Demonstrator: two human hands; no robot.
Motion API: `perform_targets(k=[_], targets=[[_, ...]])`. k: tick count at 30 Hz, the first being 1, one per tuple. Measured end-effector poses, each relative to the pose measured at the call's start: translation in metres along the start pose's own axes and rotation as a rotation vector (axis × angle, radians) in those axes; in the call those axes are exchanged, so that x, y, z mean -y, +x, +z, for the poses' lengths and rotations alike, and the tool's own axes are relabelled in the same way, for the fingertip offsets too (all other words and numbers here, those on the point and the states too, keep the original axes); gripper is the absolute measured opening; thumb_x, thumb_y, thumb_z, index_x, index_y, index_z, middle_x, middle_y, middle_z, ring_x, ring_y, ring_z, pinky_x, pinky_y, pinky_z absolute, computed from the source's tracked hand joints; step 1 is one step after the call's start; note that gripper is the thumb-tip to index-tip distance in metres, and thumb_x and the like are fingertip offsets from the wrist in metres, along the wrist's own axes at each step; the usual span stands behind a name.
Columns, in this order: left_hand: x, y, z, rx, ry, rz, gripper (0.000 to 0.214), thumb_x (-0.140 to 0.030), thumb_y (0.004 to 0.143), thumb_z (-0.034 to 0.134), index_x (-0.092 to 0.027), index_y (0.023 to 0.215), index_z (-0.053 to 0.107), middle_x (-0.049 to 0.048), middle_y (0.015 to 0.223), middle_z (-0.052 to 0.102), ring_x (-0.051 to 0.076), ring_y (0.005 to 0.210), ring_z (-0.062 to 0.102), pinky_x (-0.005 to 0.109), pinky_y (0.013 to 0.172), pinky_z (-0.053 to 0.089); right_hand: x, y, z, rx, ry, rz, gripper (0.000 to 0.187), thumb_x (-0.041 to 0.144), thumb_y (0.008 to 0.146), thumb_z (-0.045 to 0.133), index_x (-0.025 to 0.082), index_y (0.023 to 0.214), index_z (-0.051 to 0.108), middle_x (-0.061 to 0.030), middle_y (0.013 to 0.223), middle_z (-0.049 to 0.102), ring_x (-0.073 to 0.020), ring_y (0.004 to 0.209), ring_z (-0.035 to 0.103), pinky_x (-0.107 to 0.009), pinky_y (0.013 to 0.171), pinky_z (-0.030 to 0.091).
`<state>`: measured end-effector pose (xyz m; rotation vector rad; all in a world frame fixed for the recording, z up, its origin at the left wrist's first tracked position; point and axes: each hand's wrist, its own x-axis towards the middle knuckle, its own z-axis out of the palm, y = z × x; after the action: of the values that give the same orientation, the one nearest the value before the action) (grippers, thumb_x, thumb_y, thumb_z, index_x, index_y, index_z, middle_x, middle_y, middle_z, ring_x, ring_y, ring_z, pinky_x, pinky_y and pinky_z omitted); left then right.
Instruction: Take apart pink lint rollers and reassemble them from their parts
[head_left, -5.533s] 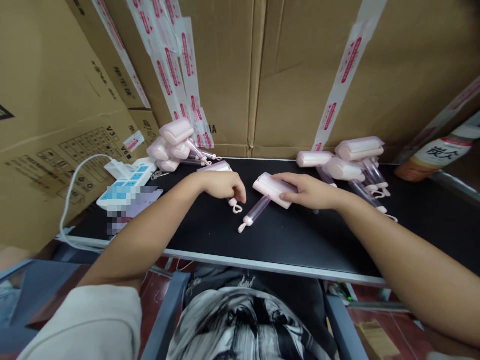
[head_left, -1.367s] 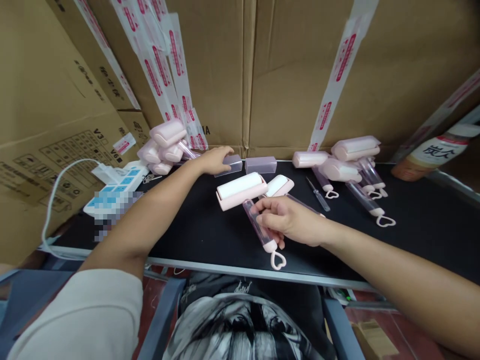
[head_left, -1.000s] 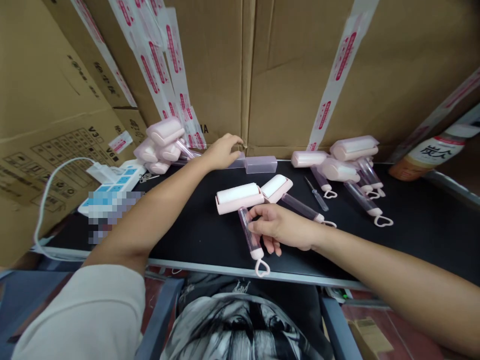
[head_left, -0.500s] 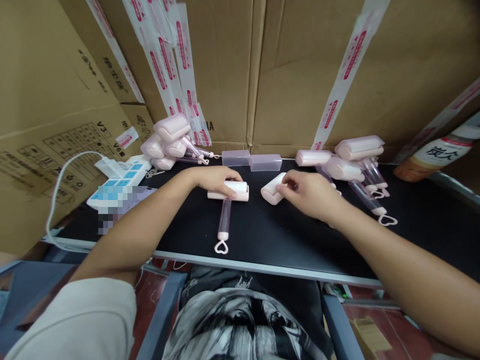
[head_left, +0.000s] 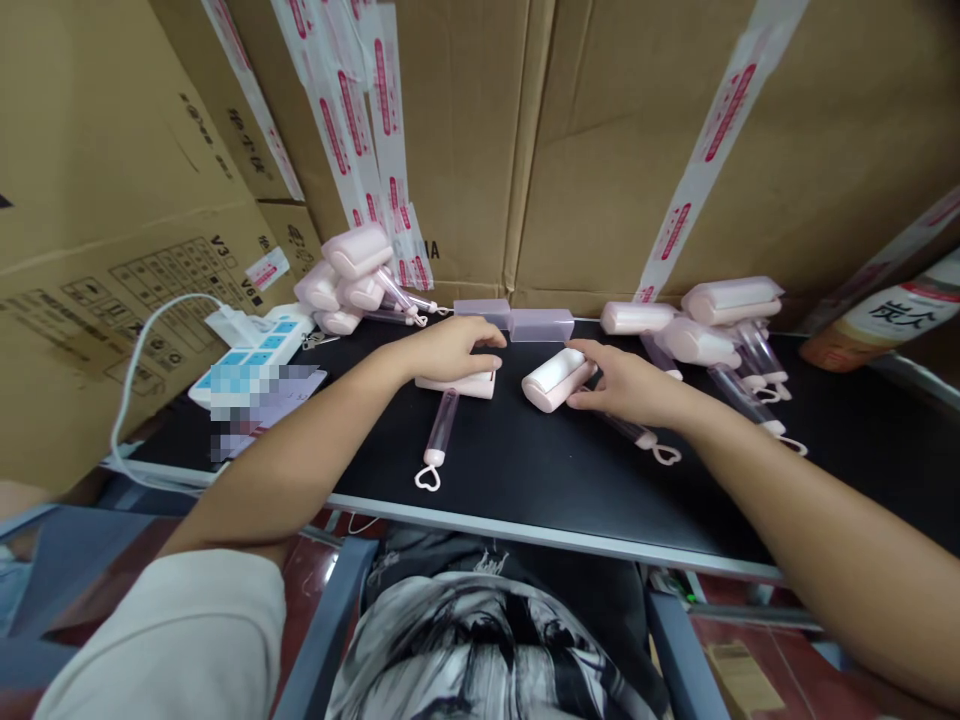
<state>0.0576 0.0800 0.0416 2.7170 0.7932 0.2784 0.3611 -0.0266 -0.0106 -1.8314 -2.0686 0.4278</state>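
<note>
Two pale pink lint rollers lie on the black table without covers. My left hand (head_left: 456, 348) hovers over the left lint roller (head_left: 469, 387), thumb and fingers apart; its handle with a heart-shaped loop points toward me. Around the far right end of the other lint roller (head_left: 553, 382), my right hand (head_left: 626, 383) has its thumb and fingers on opposite sides. That roller's white sheet faces up, and its handle runs out to the right under my hand. Behind them stand two translucent purple covers, the left cover (head_left: 481, 313) and the right cover (head_left: 541, 325).
Piles of covered lint rollers sit at the back left (head_left: 358, 252) and back right (head_left: 731, 300). A power strip (head_left: 259, 355) with a white cable is at left, near a blurred purple card (head_left: 296, 390). A bottle (head_left: 885, 315) stands far right. Cardboard (head_left: 457, 150) walls the back.
My left hand has lifted off the left roller and its fingers have spread. My right hand has gone from a pinch at the right roller to a wider hold; that roller's handle now shows.
</note>
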Motion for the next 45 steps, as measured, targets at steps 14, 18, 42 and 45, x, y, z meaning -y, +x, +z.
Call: perform_targets(k=[14, 18, 42, 45], targets=[[-0.062, 0.002, 0.035, -0.254, -0.594, -0.038, 0.065, -0.042, 0.092, 0.075, -0.015, 0.146, 0.054, 0.0166, 0.142, 0.07, 0.03, 0.126, 0.069, 0.045, 0.11, 0.053, 0.05, -0.03, 0.002, -0.227, 0.233, -0.495, 0.083, 0.032, 0.093, 0.074, 0.032, 0.167, 0.038, -0.0162, 0.172, 0.043, -0.0351, 0.129, 0.067, -0.051, 0.097, 0.063], [-0.065, -0.005, 0.029, -0.222, -0.609, -0.007, 0.08, -0.046, 0.082, 0.083, -0.017, 0.147, 0.047, 0.0153, 0.135, 0.069, 0.031, 0.119, 0.069, 0.046, 0.104, 0.053, 0.045, -0.032, -0.001, -0.2, 0.461, -0.406, 0.077, 0.048, 0.095, 0.077, 0.033, 0.161, 0.042, -0.0146, 0.158, 0.055, -0.0298, 0.116, 0.07, -0.045, 0.094, 0.063], [-0.066, 0.001, 0.046, 0.06, -0.49, 0.185, 0.051, -0.057, 0.097, 0.067, -0.019, 0.127, 0.054, 0.0129, 0.125, 0.071, 0.028, 0.11, 0.068, 0.041, 0.093, 0.051, 0.045, -0.015, -0.006, 0.269, 1.171, -0.05, 0.045, 0.017, 0.063, 0.087, 0.024, 0.087, 0.049, 0.01, 0.069, 0.059, -0.0074, 0.048, 0.053, -0.02, 0.037, 0.054], [-0.065, 0.002, 0.046, 0.065, -0.525, 0.185, 0.053, -0.06, 0.096, 0.068, -0.019, 0.128, 0.054, 0.013, 0.125, 0.07, 0.029, 0.111, 0.068, 0.042, 0.095, 0.052, 0.047, -0.016, -0.008, 0.282, 1.194, -0.027, 0.044, 0.015, 0.063, 0.085, 0.024, 0.086, 0.048, 0.0105, 0.066, 0.059, -0.0072, 0.046, 0.051, -0.019, 0.036, 0.05]])
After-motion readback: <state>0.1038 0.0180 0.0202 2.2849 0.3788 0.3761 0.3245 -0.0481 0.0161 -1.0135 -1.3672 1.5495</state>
